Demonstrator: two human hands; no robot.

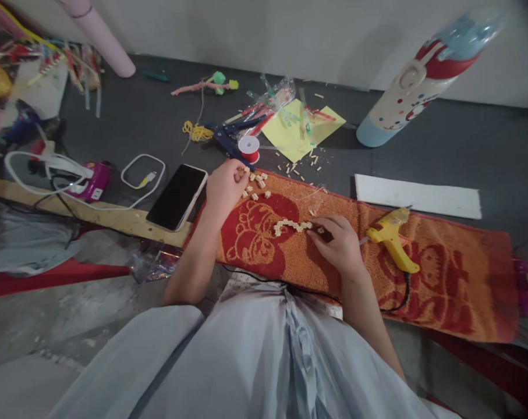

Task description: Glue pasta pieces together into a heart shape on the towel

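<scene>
An orange and red towel (329, 265) lies along the table's front edge. On it, a curved chain of small beige pieces (292, 224) reaches to my right hand (340, 240), whose thumb and fingers close on its right end. Another small piece shows between those fingers. My left hand (226, 187) is at the towel's back left, fingertips pinched together beside a loose group of beige pieces (259, 180). What the pinch holds is too small to make out. A yellow glue gun (392, 238) lies right of my right hand.
A phone (179, 198) lies left of my left arm. Behind the towel are a red thread spool (249, 150), blue-handled pliers (226, 139), a yellow paper (285, 137) and scattered bits. A white strip (416, 196) and a tall bottle (399, 105) stand right; cables (144, 169) lie left.
</scene>
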